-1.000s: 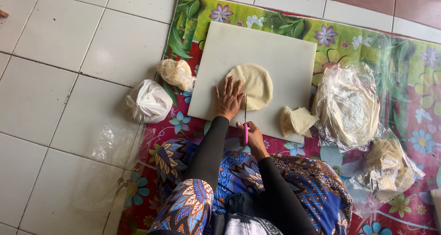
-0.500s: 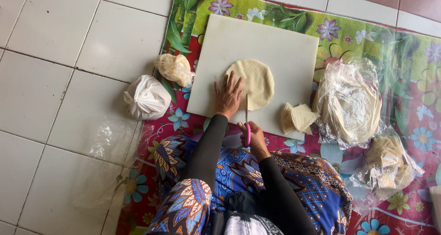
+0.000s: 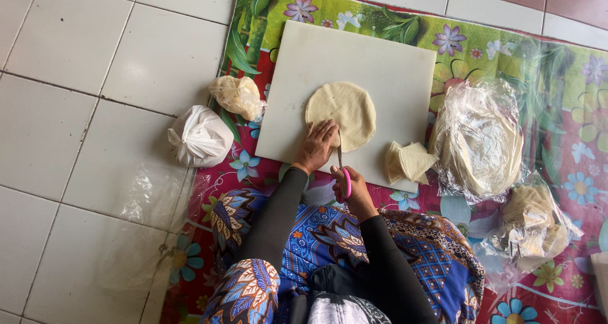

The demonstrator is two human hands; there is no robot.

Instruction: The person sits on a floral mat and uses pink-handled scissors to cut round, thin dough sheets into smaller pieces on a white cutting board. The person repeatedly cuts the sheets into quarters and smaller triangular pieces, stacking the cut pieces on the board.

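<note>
Pale round dough sheet on white board. Left hand flat, pressing its edge. Right hand clamped on pink-handled scissors, blades at dough edge.

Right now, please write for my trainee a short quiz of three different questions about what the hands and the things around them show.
1. True or false: the left hand presses on the round flat dough.
2. What does the right hand hold? A) pink-handled knife B) spoon C) rolling pin
3. On which side of the white board lies the stack of folded pieces?

Key: 1 true. 2 A. 3 the person's right, at the near edge.
</note>
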